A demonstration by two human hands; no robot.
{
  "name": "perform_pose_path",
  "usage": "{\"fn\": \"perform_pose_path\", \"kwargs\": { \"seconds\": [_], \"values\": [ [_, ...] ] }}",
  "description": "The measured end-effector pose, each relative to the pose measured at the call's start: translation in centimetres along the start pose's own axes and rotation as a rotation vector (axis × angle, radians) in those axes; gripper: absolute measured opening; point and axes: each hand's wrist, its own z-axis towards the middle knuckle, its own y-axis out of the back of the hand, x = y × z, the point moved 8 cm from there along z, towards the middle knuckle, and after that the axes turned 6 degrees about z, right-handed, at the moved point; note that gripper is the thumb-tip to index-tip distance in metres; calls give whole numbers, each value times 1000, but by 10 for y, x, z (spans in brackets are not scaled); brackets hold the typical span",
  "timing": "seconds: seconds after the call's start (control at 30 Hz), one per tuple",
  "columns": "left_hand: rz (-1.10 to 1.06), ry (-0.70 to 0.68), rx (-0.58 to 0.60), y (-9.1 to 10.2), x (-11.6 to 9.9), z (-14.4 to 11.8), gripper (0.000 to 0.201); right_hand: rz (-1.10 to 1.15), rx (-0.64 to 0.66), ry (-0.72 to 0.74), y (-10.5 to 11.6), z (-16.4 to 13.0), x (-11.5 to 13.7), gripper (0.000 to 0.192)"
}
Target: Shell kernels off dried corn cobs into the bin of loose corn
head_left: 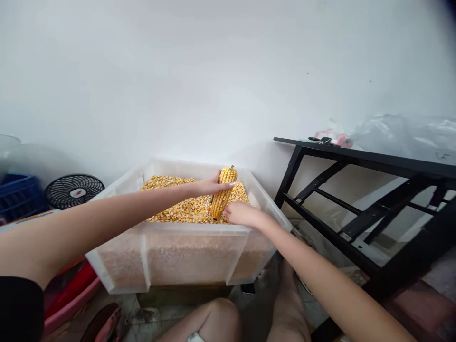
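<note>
An ear of corn (224,183) with yellow kernels stands nearly upright, tilted a little, above the front part of a translucent plastic bin (188,259). My left hand (210,184) is wrapped round its upper half, with the thumb across the front. Close to the lower end of the ear is my right hand (240,213), its fingers curled in against the cob's right side; what the fingertips hold, if anything, is hidden. Loose corn kernels (178,206) fill much of the bin below both hands.
A black folding table (356,152) stands right of the bin, with plastic bags (402,135) on top. At left are a black round fan (74,191), a blue basket (23,197) and a pink basin (71,304). A white wall rises behind.
</note>
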Motion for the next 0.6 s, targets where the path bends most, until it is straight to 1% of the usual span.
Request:
{"fn": "perform_pose_path", "kwargs": {
  "seconds": [0.1,0.2,0.3,0.4,0.5,0.6],
  "values": [
    [-60,9,65,-5,1,-1,64,-11,-28,36,4,-1,2,39],
    [-68,0,104,-3,4,5,66,-10,-17,96,9,2,1,37],
    [-91,-21,139,3,9,13,64,17,27,176,14,11,2,36],
    [-93,-28,166,15,20,17,65,78,109,218,18,31,4,35],
    [-66,7,124,32,39,16,62,155,237,319,18,58,16,32],
    [-23,69,5,50,64,11,58,79,318,345,14,88,22,31]
  ]
}}
